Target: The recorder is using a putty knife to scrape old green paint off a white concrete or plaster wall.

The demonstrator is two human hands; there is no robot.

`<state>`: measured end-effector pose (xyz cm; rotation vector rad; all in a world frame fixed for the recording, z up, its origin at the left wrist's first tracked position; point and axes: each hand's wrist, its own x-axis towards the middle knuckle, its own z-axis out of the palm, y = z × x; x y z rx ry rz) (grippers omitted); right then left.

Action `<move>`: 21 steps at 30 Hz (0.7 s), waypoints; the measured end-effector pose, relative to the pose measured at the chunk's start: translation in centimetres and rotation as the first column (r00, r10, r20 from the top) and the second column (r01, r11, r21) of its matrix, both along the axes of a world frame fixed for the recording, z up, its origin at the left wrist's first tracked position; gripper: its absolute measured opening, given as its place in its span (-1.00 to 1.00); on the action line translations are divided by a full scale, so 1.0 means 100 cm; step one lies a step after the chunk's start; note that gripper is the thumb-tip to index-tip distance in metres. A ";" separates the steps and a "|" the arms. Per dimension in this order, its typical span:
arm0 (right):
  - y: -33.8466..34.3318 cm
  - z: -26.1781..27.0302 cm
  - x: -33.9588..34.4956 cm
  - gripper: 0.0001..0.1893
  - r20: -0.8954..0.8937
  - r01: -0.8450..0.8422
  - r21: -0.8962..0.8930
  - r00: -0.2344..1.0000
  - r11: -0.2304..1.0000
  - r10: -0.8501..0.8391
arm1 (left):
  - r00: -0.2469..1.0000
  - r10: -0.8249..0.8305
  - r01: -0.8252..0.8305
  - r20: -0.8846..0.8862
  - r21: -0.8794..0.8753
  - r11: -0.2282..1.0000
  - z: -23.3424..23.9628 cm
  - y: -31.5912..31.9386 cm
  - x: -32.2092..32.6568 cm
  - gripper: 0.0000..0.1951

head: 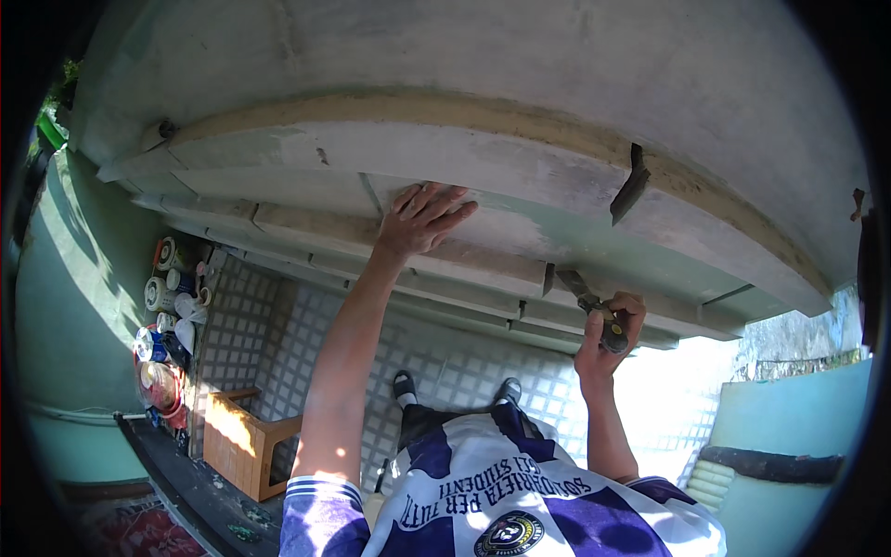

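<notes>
My left hand (428, 219) rests flat on a wall panel between two ledges, fingers spread and holding nothing. In my right hand (612, 324) is a putty knife (614, 337), gripped by its dark handle with a yellow dot. Its blade (572, 283) points up and left, close to the lower ledge (480, 261); whether it touches cannot be made out. Pale patches lie over the green panel (612, 244) between my hands. Above them runs a thick ledge (418, 146) with a dark notch (631, 184) cut through it.
Further ledges step down toward the tiled floor (445, 355). An orange-brown stool (237, 442) stands at lower left by a dark counter (202, 487). Several tubs and bags (163, 299) line the left wall. At right is a light blue wall (793, 411).
</notes>
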<state>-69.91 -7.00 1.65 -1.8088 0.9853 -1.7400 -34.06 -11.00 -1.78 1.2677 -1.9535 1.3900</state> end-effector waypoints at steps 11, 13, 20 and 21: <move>0.053 0.016 -0.022 -0.76 0.062 -0.116 0.147 0.992 0.982 0.108 | 0.719 0.121 -0.017 -0.684 0.158 0.987 -0.018 0.127 -0.053 -0.57; 0.060 0.016 -0.010 -0.76 0.194 -0.163 0.188 0.973 0.968 0.126 | 0.596 0.165 0.018 -0.786 0.219 0.976 -0.031 0.148 -0.067 -0.59; 0.064 0.019 0.024 -0.78 0.869 -0.662 0.489 0.422 0.568 -0.257 | 0.711 0.284 0.018 -0.643 0.420 0.907 -0.066 0.183 -0.031 -0.57; 0.062 0.013 0.022 -0.78 0.871 -0.653 0.486 0.418 0.581 -0.259 | 0.615 0.281 0.049 -0.737 0.391 0.919 -0.071 0.185 -0.019 -0.55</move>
